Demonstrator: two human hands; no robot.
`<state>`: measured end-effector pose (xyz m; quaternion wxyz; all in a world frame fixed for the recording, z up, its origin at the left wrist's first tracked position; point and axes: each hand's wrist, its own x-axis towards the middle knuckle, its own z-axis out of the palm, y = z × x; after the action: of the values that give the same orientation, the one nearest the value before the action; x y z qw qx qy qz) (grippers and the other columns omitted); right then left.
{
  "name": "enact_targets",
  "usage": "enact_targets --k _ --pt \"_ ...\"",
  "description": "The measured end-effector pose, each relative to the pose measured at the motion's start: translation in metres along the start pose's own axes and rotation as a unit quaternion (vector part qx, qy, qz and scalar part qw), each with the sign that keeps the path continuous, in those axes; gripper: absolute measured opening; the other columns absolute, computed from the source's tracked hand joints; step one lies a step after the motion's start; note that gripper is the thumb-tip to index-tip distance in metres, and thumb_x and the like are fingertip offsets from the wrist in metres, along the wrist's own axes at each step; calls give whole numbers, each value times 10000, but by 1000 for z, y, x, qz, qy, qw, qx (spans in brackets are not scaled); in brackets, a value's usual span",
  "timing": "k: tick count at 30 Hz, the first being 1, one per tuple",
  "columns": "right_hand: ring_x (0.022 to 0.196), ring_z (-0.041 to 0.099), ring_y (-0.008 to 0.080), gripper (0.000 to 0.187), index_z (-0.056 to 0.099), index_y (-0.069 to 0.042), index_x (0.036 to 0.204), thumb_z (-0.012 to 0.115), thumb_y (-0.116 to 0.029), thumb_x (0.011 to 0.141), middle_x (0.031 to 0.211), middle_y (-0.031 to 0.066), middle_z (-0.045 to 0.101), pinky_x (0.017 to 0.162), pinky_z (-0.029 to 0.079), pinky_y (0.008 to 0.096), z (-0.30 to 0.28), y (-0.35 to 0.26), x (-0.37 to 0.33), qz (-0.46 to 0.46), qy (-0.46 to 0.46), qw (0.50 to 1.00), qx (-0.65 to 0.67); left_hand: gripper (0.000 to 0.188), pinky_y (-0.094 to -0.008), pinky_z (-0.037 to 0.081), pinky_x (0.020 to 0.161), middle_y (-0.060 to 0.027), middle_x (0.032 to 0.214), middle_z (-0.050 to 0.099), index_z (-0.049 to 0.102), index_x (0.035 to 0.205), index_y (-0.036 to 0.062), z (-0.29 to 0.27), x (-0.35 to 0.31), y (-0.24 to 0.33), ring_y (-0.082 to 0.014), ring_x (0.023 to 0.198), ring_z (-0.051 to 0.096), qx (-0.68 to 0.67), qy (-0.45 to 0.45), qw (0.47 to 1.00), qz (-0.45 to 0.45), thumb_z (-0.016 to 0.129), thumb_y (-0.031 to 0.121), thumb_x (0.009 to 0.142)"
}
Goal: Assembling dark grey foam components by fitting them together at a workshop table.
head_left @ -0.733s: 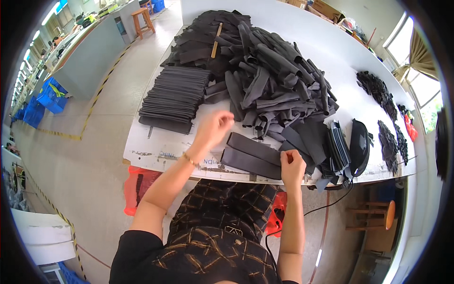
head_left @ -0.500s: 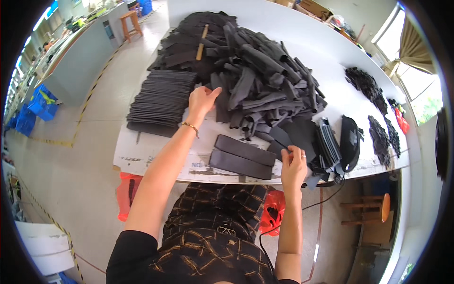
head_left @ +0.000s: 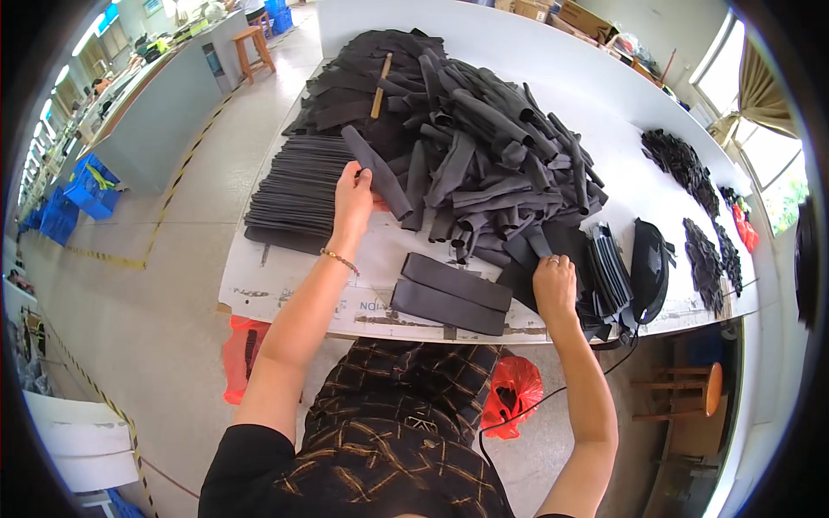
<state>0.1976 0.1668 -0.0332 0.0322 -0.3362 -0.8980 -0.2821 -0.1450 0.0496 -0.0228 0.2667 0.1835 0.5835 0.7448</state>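
My left hand (head_left: 352,200) is closed on a dark grey fabric strip (head_left: 376,173), held up at a slant between the neat stack of folded strips (head_left: 289,190) and the big loose heap of strips (head_left: 509,129). My right hand (head_left: 554,281) has its fingers bent in a pinch on a small dark piece (head_left: 539,242) at the heap's lower right. Between the hands, near the table's front edge, a folded dark panel (head_left: 451,298) lies flat with a lengthwise seam or fold.
Right of my right hand stand a row of dark folded pieces (head_left: 610,268) and a black rounded case-like thing (head_left: 649,272) with a cord. A wooden stick (head_left: 381,85) lies on the heap. Small black piles (head_left: 678,168) lie at the right. A red bag (head_left: 511,393) hangs below the table edge.
My left hand has taken up a strip from beside the heap and moved slightly left and nearer. My right hand has shifted right onto the small dark piece. The view has shifted slightly.
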Motion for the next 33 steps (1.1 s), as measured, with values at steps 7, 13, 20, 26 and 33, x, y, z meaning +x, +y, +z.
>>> enact_targets --k 7,13,20,26,33 --pt "921 572 300 107 537 -6 929 555 -72 847 995 147 609 827 471 381 14 4 -13 45 51 994 87 341 -240 384 401 -90 685 585 552 991 25 -10 -15 -7 -116 453 487 -225 -22 972 -62 608 360 967" --pt "986 514 370 345 451 -18 957 707 -12 727 1017 186 515 833 441 451 -29 12 -11 81 61 964 245 297 -254 556 593 -122 851 669 609 1038 -40 -9 -33 -7 -185 680 660 -337 -98 921 -170 657 236 940" --pt "898 493 383 328 458 -9 908 737 -15 735 958 164 459 765 427 471 -65 0 -21 59 140 885 439 276 -513 549 945 -172 1287 584 530 1260 10 0 -70 8 -402 1147 599 -347 -240 883 -205 495 117 1008" --pt "917 544 361 340 581 -1 1002 762 -18 715 993 158 555 797 466 421 -102 -28 -24 44 196 844 498 309 -453 578 910 -179 1201 622 511 1303 11 3 -71 -12 -320 1094 642 -348 -247 878 -217 480 123 1017" --pt "873 569 277 397 689 -43 1099 785 -47 713 953 89 600 785 458 369 -125 -55 -18 61 175 804 565 323 -436 566 936 -196 1215 609 488 1312 -22 11 -82 -2 -309 1118 630 -296 -240 899 -218 480 47 996"
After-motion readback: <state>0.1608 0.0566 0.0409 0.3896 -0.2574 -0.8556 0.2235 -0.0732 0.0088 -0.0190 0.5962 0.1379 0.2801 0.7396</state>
